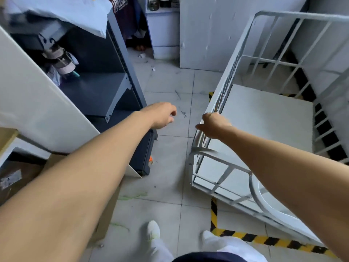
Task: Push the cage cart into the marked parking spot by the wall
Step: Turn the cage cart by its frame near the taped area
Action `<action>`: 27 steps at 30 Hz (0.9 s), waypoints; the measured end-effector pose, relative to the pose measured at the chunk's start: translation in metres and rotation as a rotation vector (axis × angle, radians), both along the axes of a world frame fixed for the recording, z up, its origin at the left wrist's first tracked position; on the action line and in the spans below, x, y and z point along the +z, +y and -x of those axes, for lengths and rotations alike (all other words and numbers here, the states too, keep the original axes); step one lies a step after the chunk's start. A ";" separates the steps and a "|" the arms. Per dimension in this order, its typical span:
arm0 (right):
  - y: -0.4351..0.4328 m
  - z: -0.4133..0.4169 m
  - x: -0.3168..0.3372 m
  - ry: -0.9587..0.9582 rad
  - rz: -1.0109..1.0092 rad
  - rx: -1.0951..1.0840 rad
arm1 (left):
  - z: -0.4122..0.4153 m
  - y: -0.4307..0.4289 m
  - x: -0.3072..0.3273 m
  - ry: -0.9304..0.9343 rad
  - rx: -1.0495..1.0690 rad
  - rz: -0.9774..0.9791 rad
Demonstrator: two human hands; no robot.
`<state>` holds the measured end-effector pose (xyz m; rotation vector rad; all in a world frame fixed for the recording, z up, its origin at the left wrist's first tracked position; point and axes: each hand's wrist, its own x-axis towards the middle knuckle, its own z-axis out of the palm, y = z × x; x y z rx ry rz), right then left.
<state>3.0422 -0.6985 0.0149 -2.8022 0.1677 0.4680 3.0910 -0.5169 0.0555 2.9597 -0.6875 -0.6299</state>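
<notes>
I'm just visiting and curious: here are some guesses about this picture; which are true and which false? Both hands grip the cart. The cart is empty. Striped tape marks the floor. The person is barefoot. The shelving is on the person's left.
1. Both hands grip the cage cart. False: only the right hand is on its top rail; the left hand hangs free over the floor.
2. The cart is empty. True: only its bare white deck shows.
3. Yellow-and-black tape marks the floor by the cart. True.
4. The person is barefoot. False: a white shoe shows.
5. The dark shelving is on the person's left. True.
</notes>
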 end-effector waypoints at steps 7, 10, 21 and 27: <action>0.023 -0.027 -0.024 0.059 -0.029 -0.297 | -0.086 -0.006 -0.011 0.016 -0.334 -0.023; 0.020 -0.037 -0.029 0.080 -0.021 -0.393 | -0.117 -0.028 -0.015 0.024 -0.461 -0.048; -0.046 -0.118 -0.037 0.090 -0.052 -0.647 | -0.214 -0.159 -0.026 -0.074 -0.867 -0.111; -0.087 -0.149 -0.040 0.110 -0.083 -0.832 | -0.267 -0.236 -0.028 -0.097 -1.082 -0.226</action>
